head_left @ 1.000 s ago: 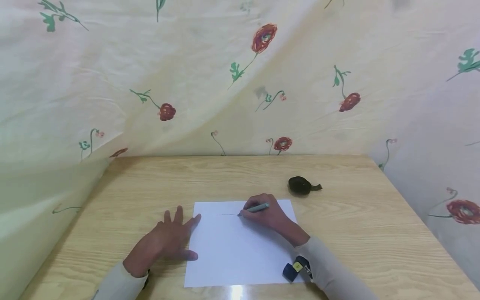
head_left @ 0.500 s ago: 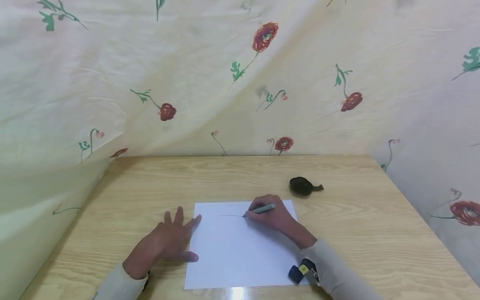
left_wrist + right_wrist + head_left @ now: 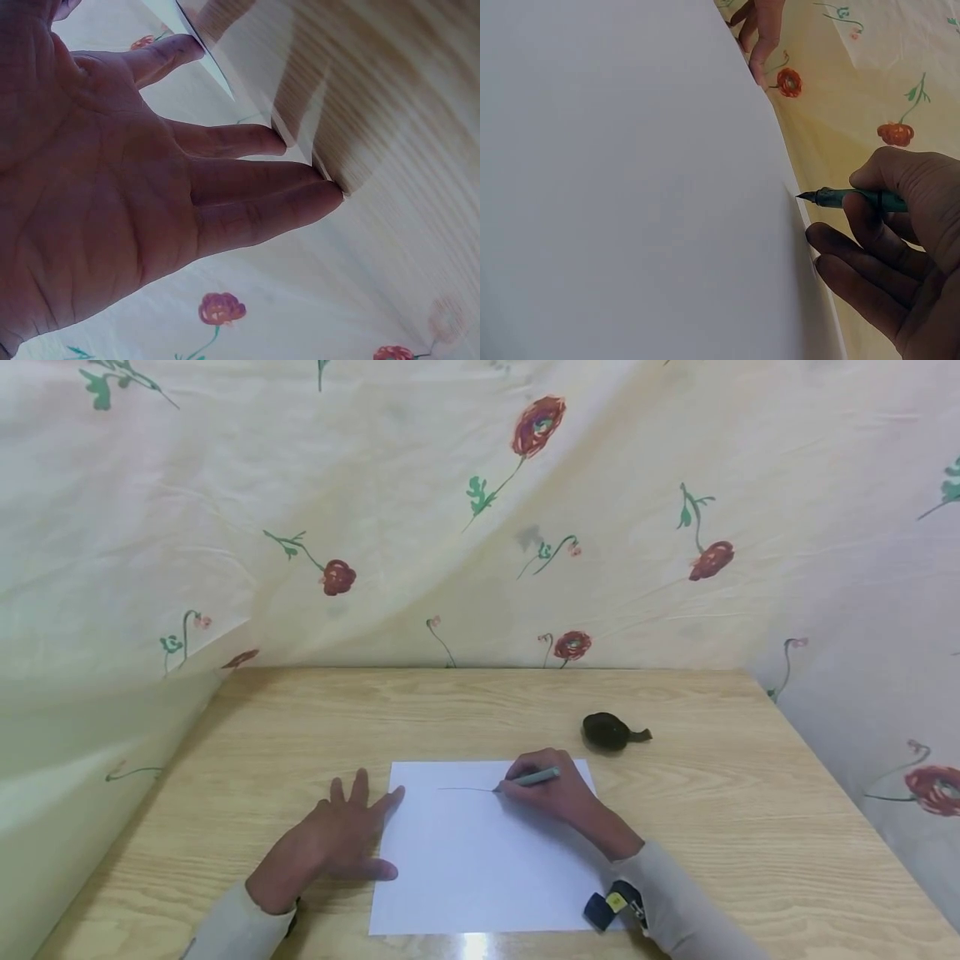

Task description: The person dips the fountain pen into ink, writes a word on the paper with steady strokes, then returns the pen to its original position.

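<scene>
On the wooden table lies a white sheet of paper (image 3: 457, 868) bearing a thin dark line (image 3: 461, 789) near its top. My right hand (image 3: 555, 789) pinches a green fountain pen (image 3: 542, 775) between thumb and fingers, its nib at the line's right end. In the right wrist view the metal nib of the fountain pen (image 3: 825, 197) points at the paper, and the other fingers rest along the sheet. My left hand (image 3: 345, 831) lies with fingers spread at the sheet's left edge, thumb and one fingertip on the paper. The left wrist view shows the palm and straight fingers (image 3: 255, 217).
Behind the sheet, to the right, sits a dark rounded object (image 3: 606, 732) with a short tail. A dark strapped device with a yellow patch (image 3: 616, 902) is on the right wrist, over the paper's lower right corner. Floral cloth (image 3: 405, 527) hangs around the wooden table (image 3: 247, 735).
My right hand has slid a little to the right with the fountain pen, and the line has grown longer. The left hand stays at the paper's left edge.
</scene>
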### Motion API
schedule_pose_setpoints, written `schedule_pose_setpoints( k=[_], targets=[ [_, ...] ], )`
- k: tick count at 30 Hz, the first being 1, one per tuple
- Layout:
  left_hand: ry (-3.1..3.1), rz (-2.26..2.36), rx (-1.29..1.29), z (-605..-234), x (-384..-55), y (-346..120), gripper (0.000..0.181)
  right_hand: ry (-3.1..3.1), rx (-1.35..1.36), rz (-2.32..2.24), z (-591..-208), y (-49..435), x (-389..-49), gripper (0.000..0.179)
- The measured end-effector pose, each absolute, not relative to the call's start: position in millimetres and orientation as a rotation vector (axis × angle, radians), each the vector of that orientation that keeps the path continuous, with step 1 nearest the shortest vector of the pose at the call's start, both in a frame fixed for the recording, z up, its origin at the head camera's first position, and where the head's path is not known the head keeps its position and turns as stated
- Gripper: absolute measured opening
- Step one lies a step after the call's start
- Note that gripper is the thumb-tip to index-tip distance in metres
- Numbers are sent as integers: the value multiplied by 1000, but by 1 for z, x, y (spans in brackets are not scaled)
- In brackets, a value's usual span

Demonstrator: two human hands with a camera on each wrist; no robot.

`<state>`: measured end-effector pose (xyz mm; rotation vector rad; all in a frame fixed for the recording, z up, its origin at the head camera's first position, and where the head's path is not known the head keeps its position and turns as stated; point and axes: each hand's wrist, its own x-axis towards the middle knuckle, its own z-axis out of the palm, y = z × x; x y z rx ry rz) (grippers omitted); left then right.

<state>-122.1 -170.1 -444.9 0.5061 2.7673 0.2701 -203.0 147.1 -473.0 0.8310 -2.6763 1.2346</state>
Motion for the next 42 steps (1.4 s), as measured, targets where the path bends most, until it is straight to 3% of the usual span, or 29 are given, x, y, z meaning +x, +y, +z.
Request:
schedule_pose_setpoints(
  k=[42],
  targets=[
    [2766,276,525,-444,-124,-170,105,-2689,754,1303,-472,165,-203,7]
  ],
)
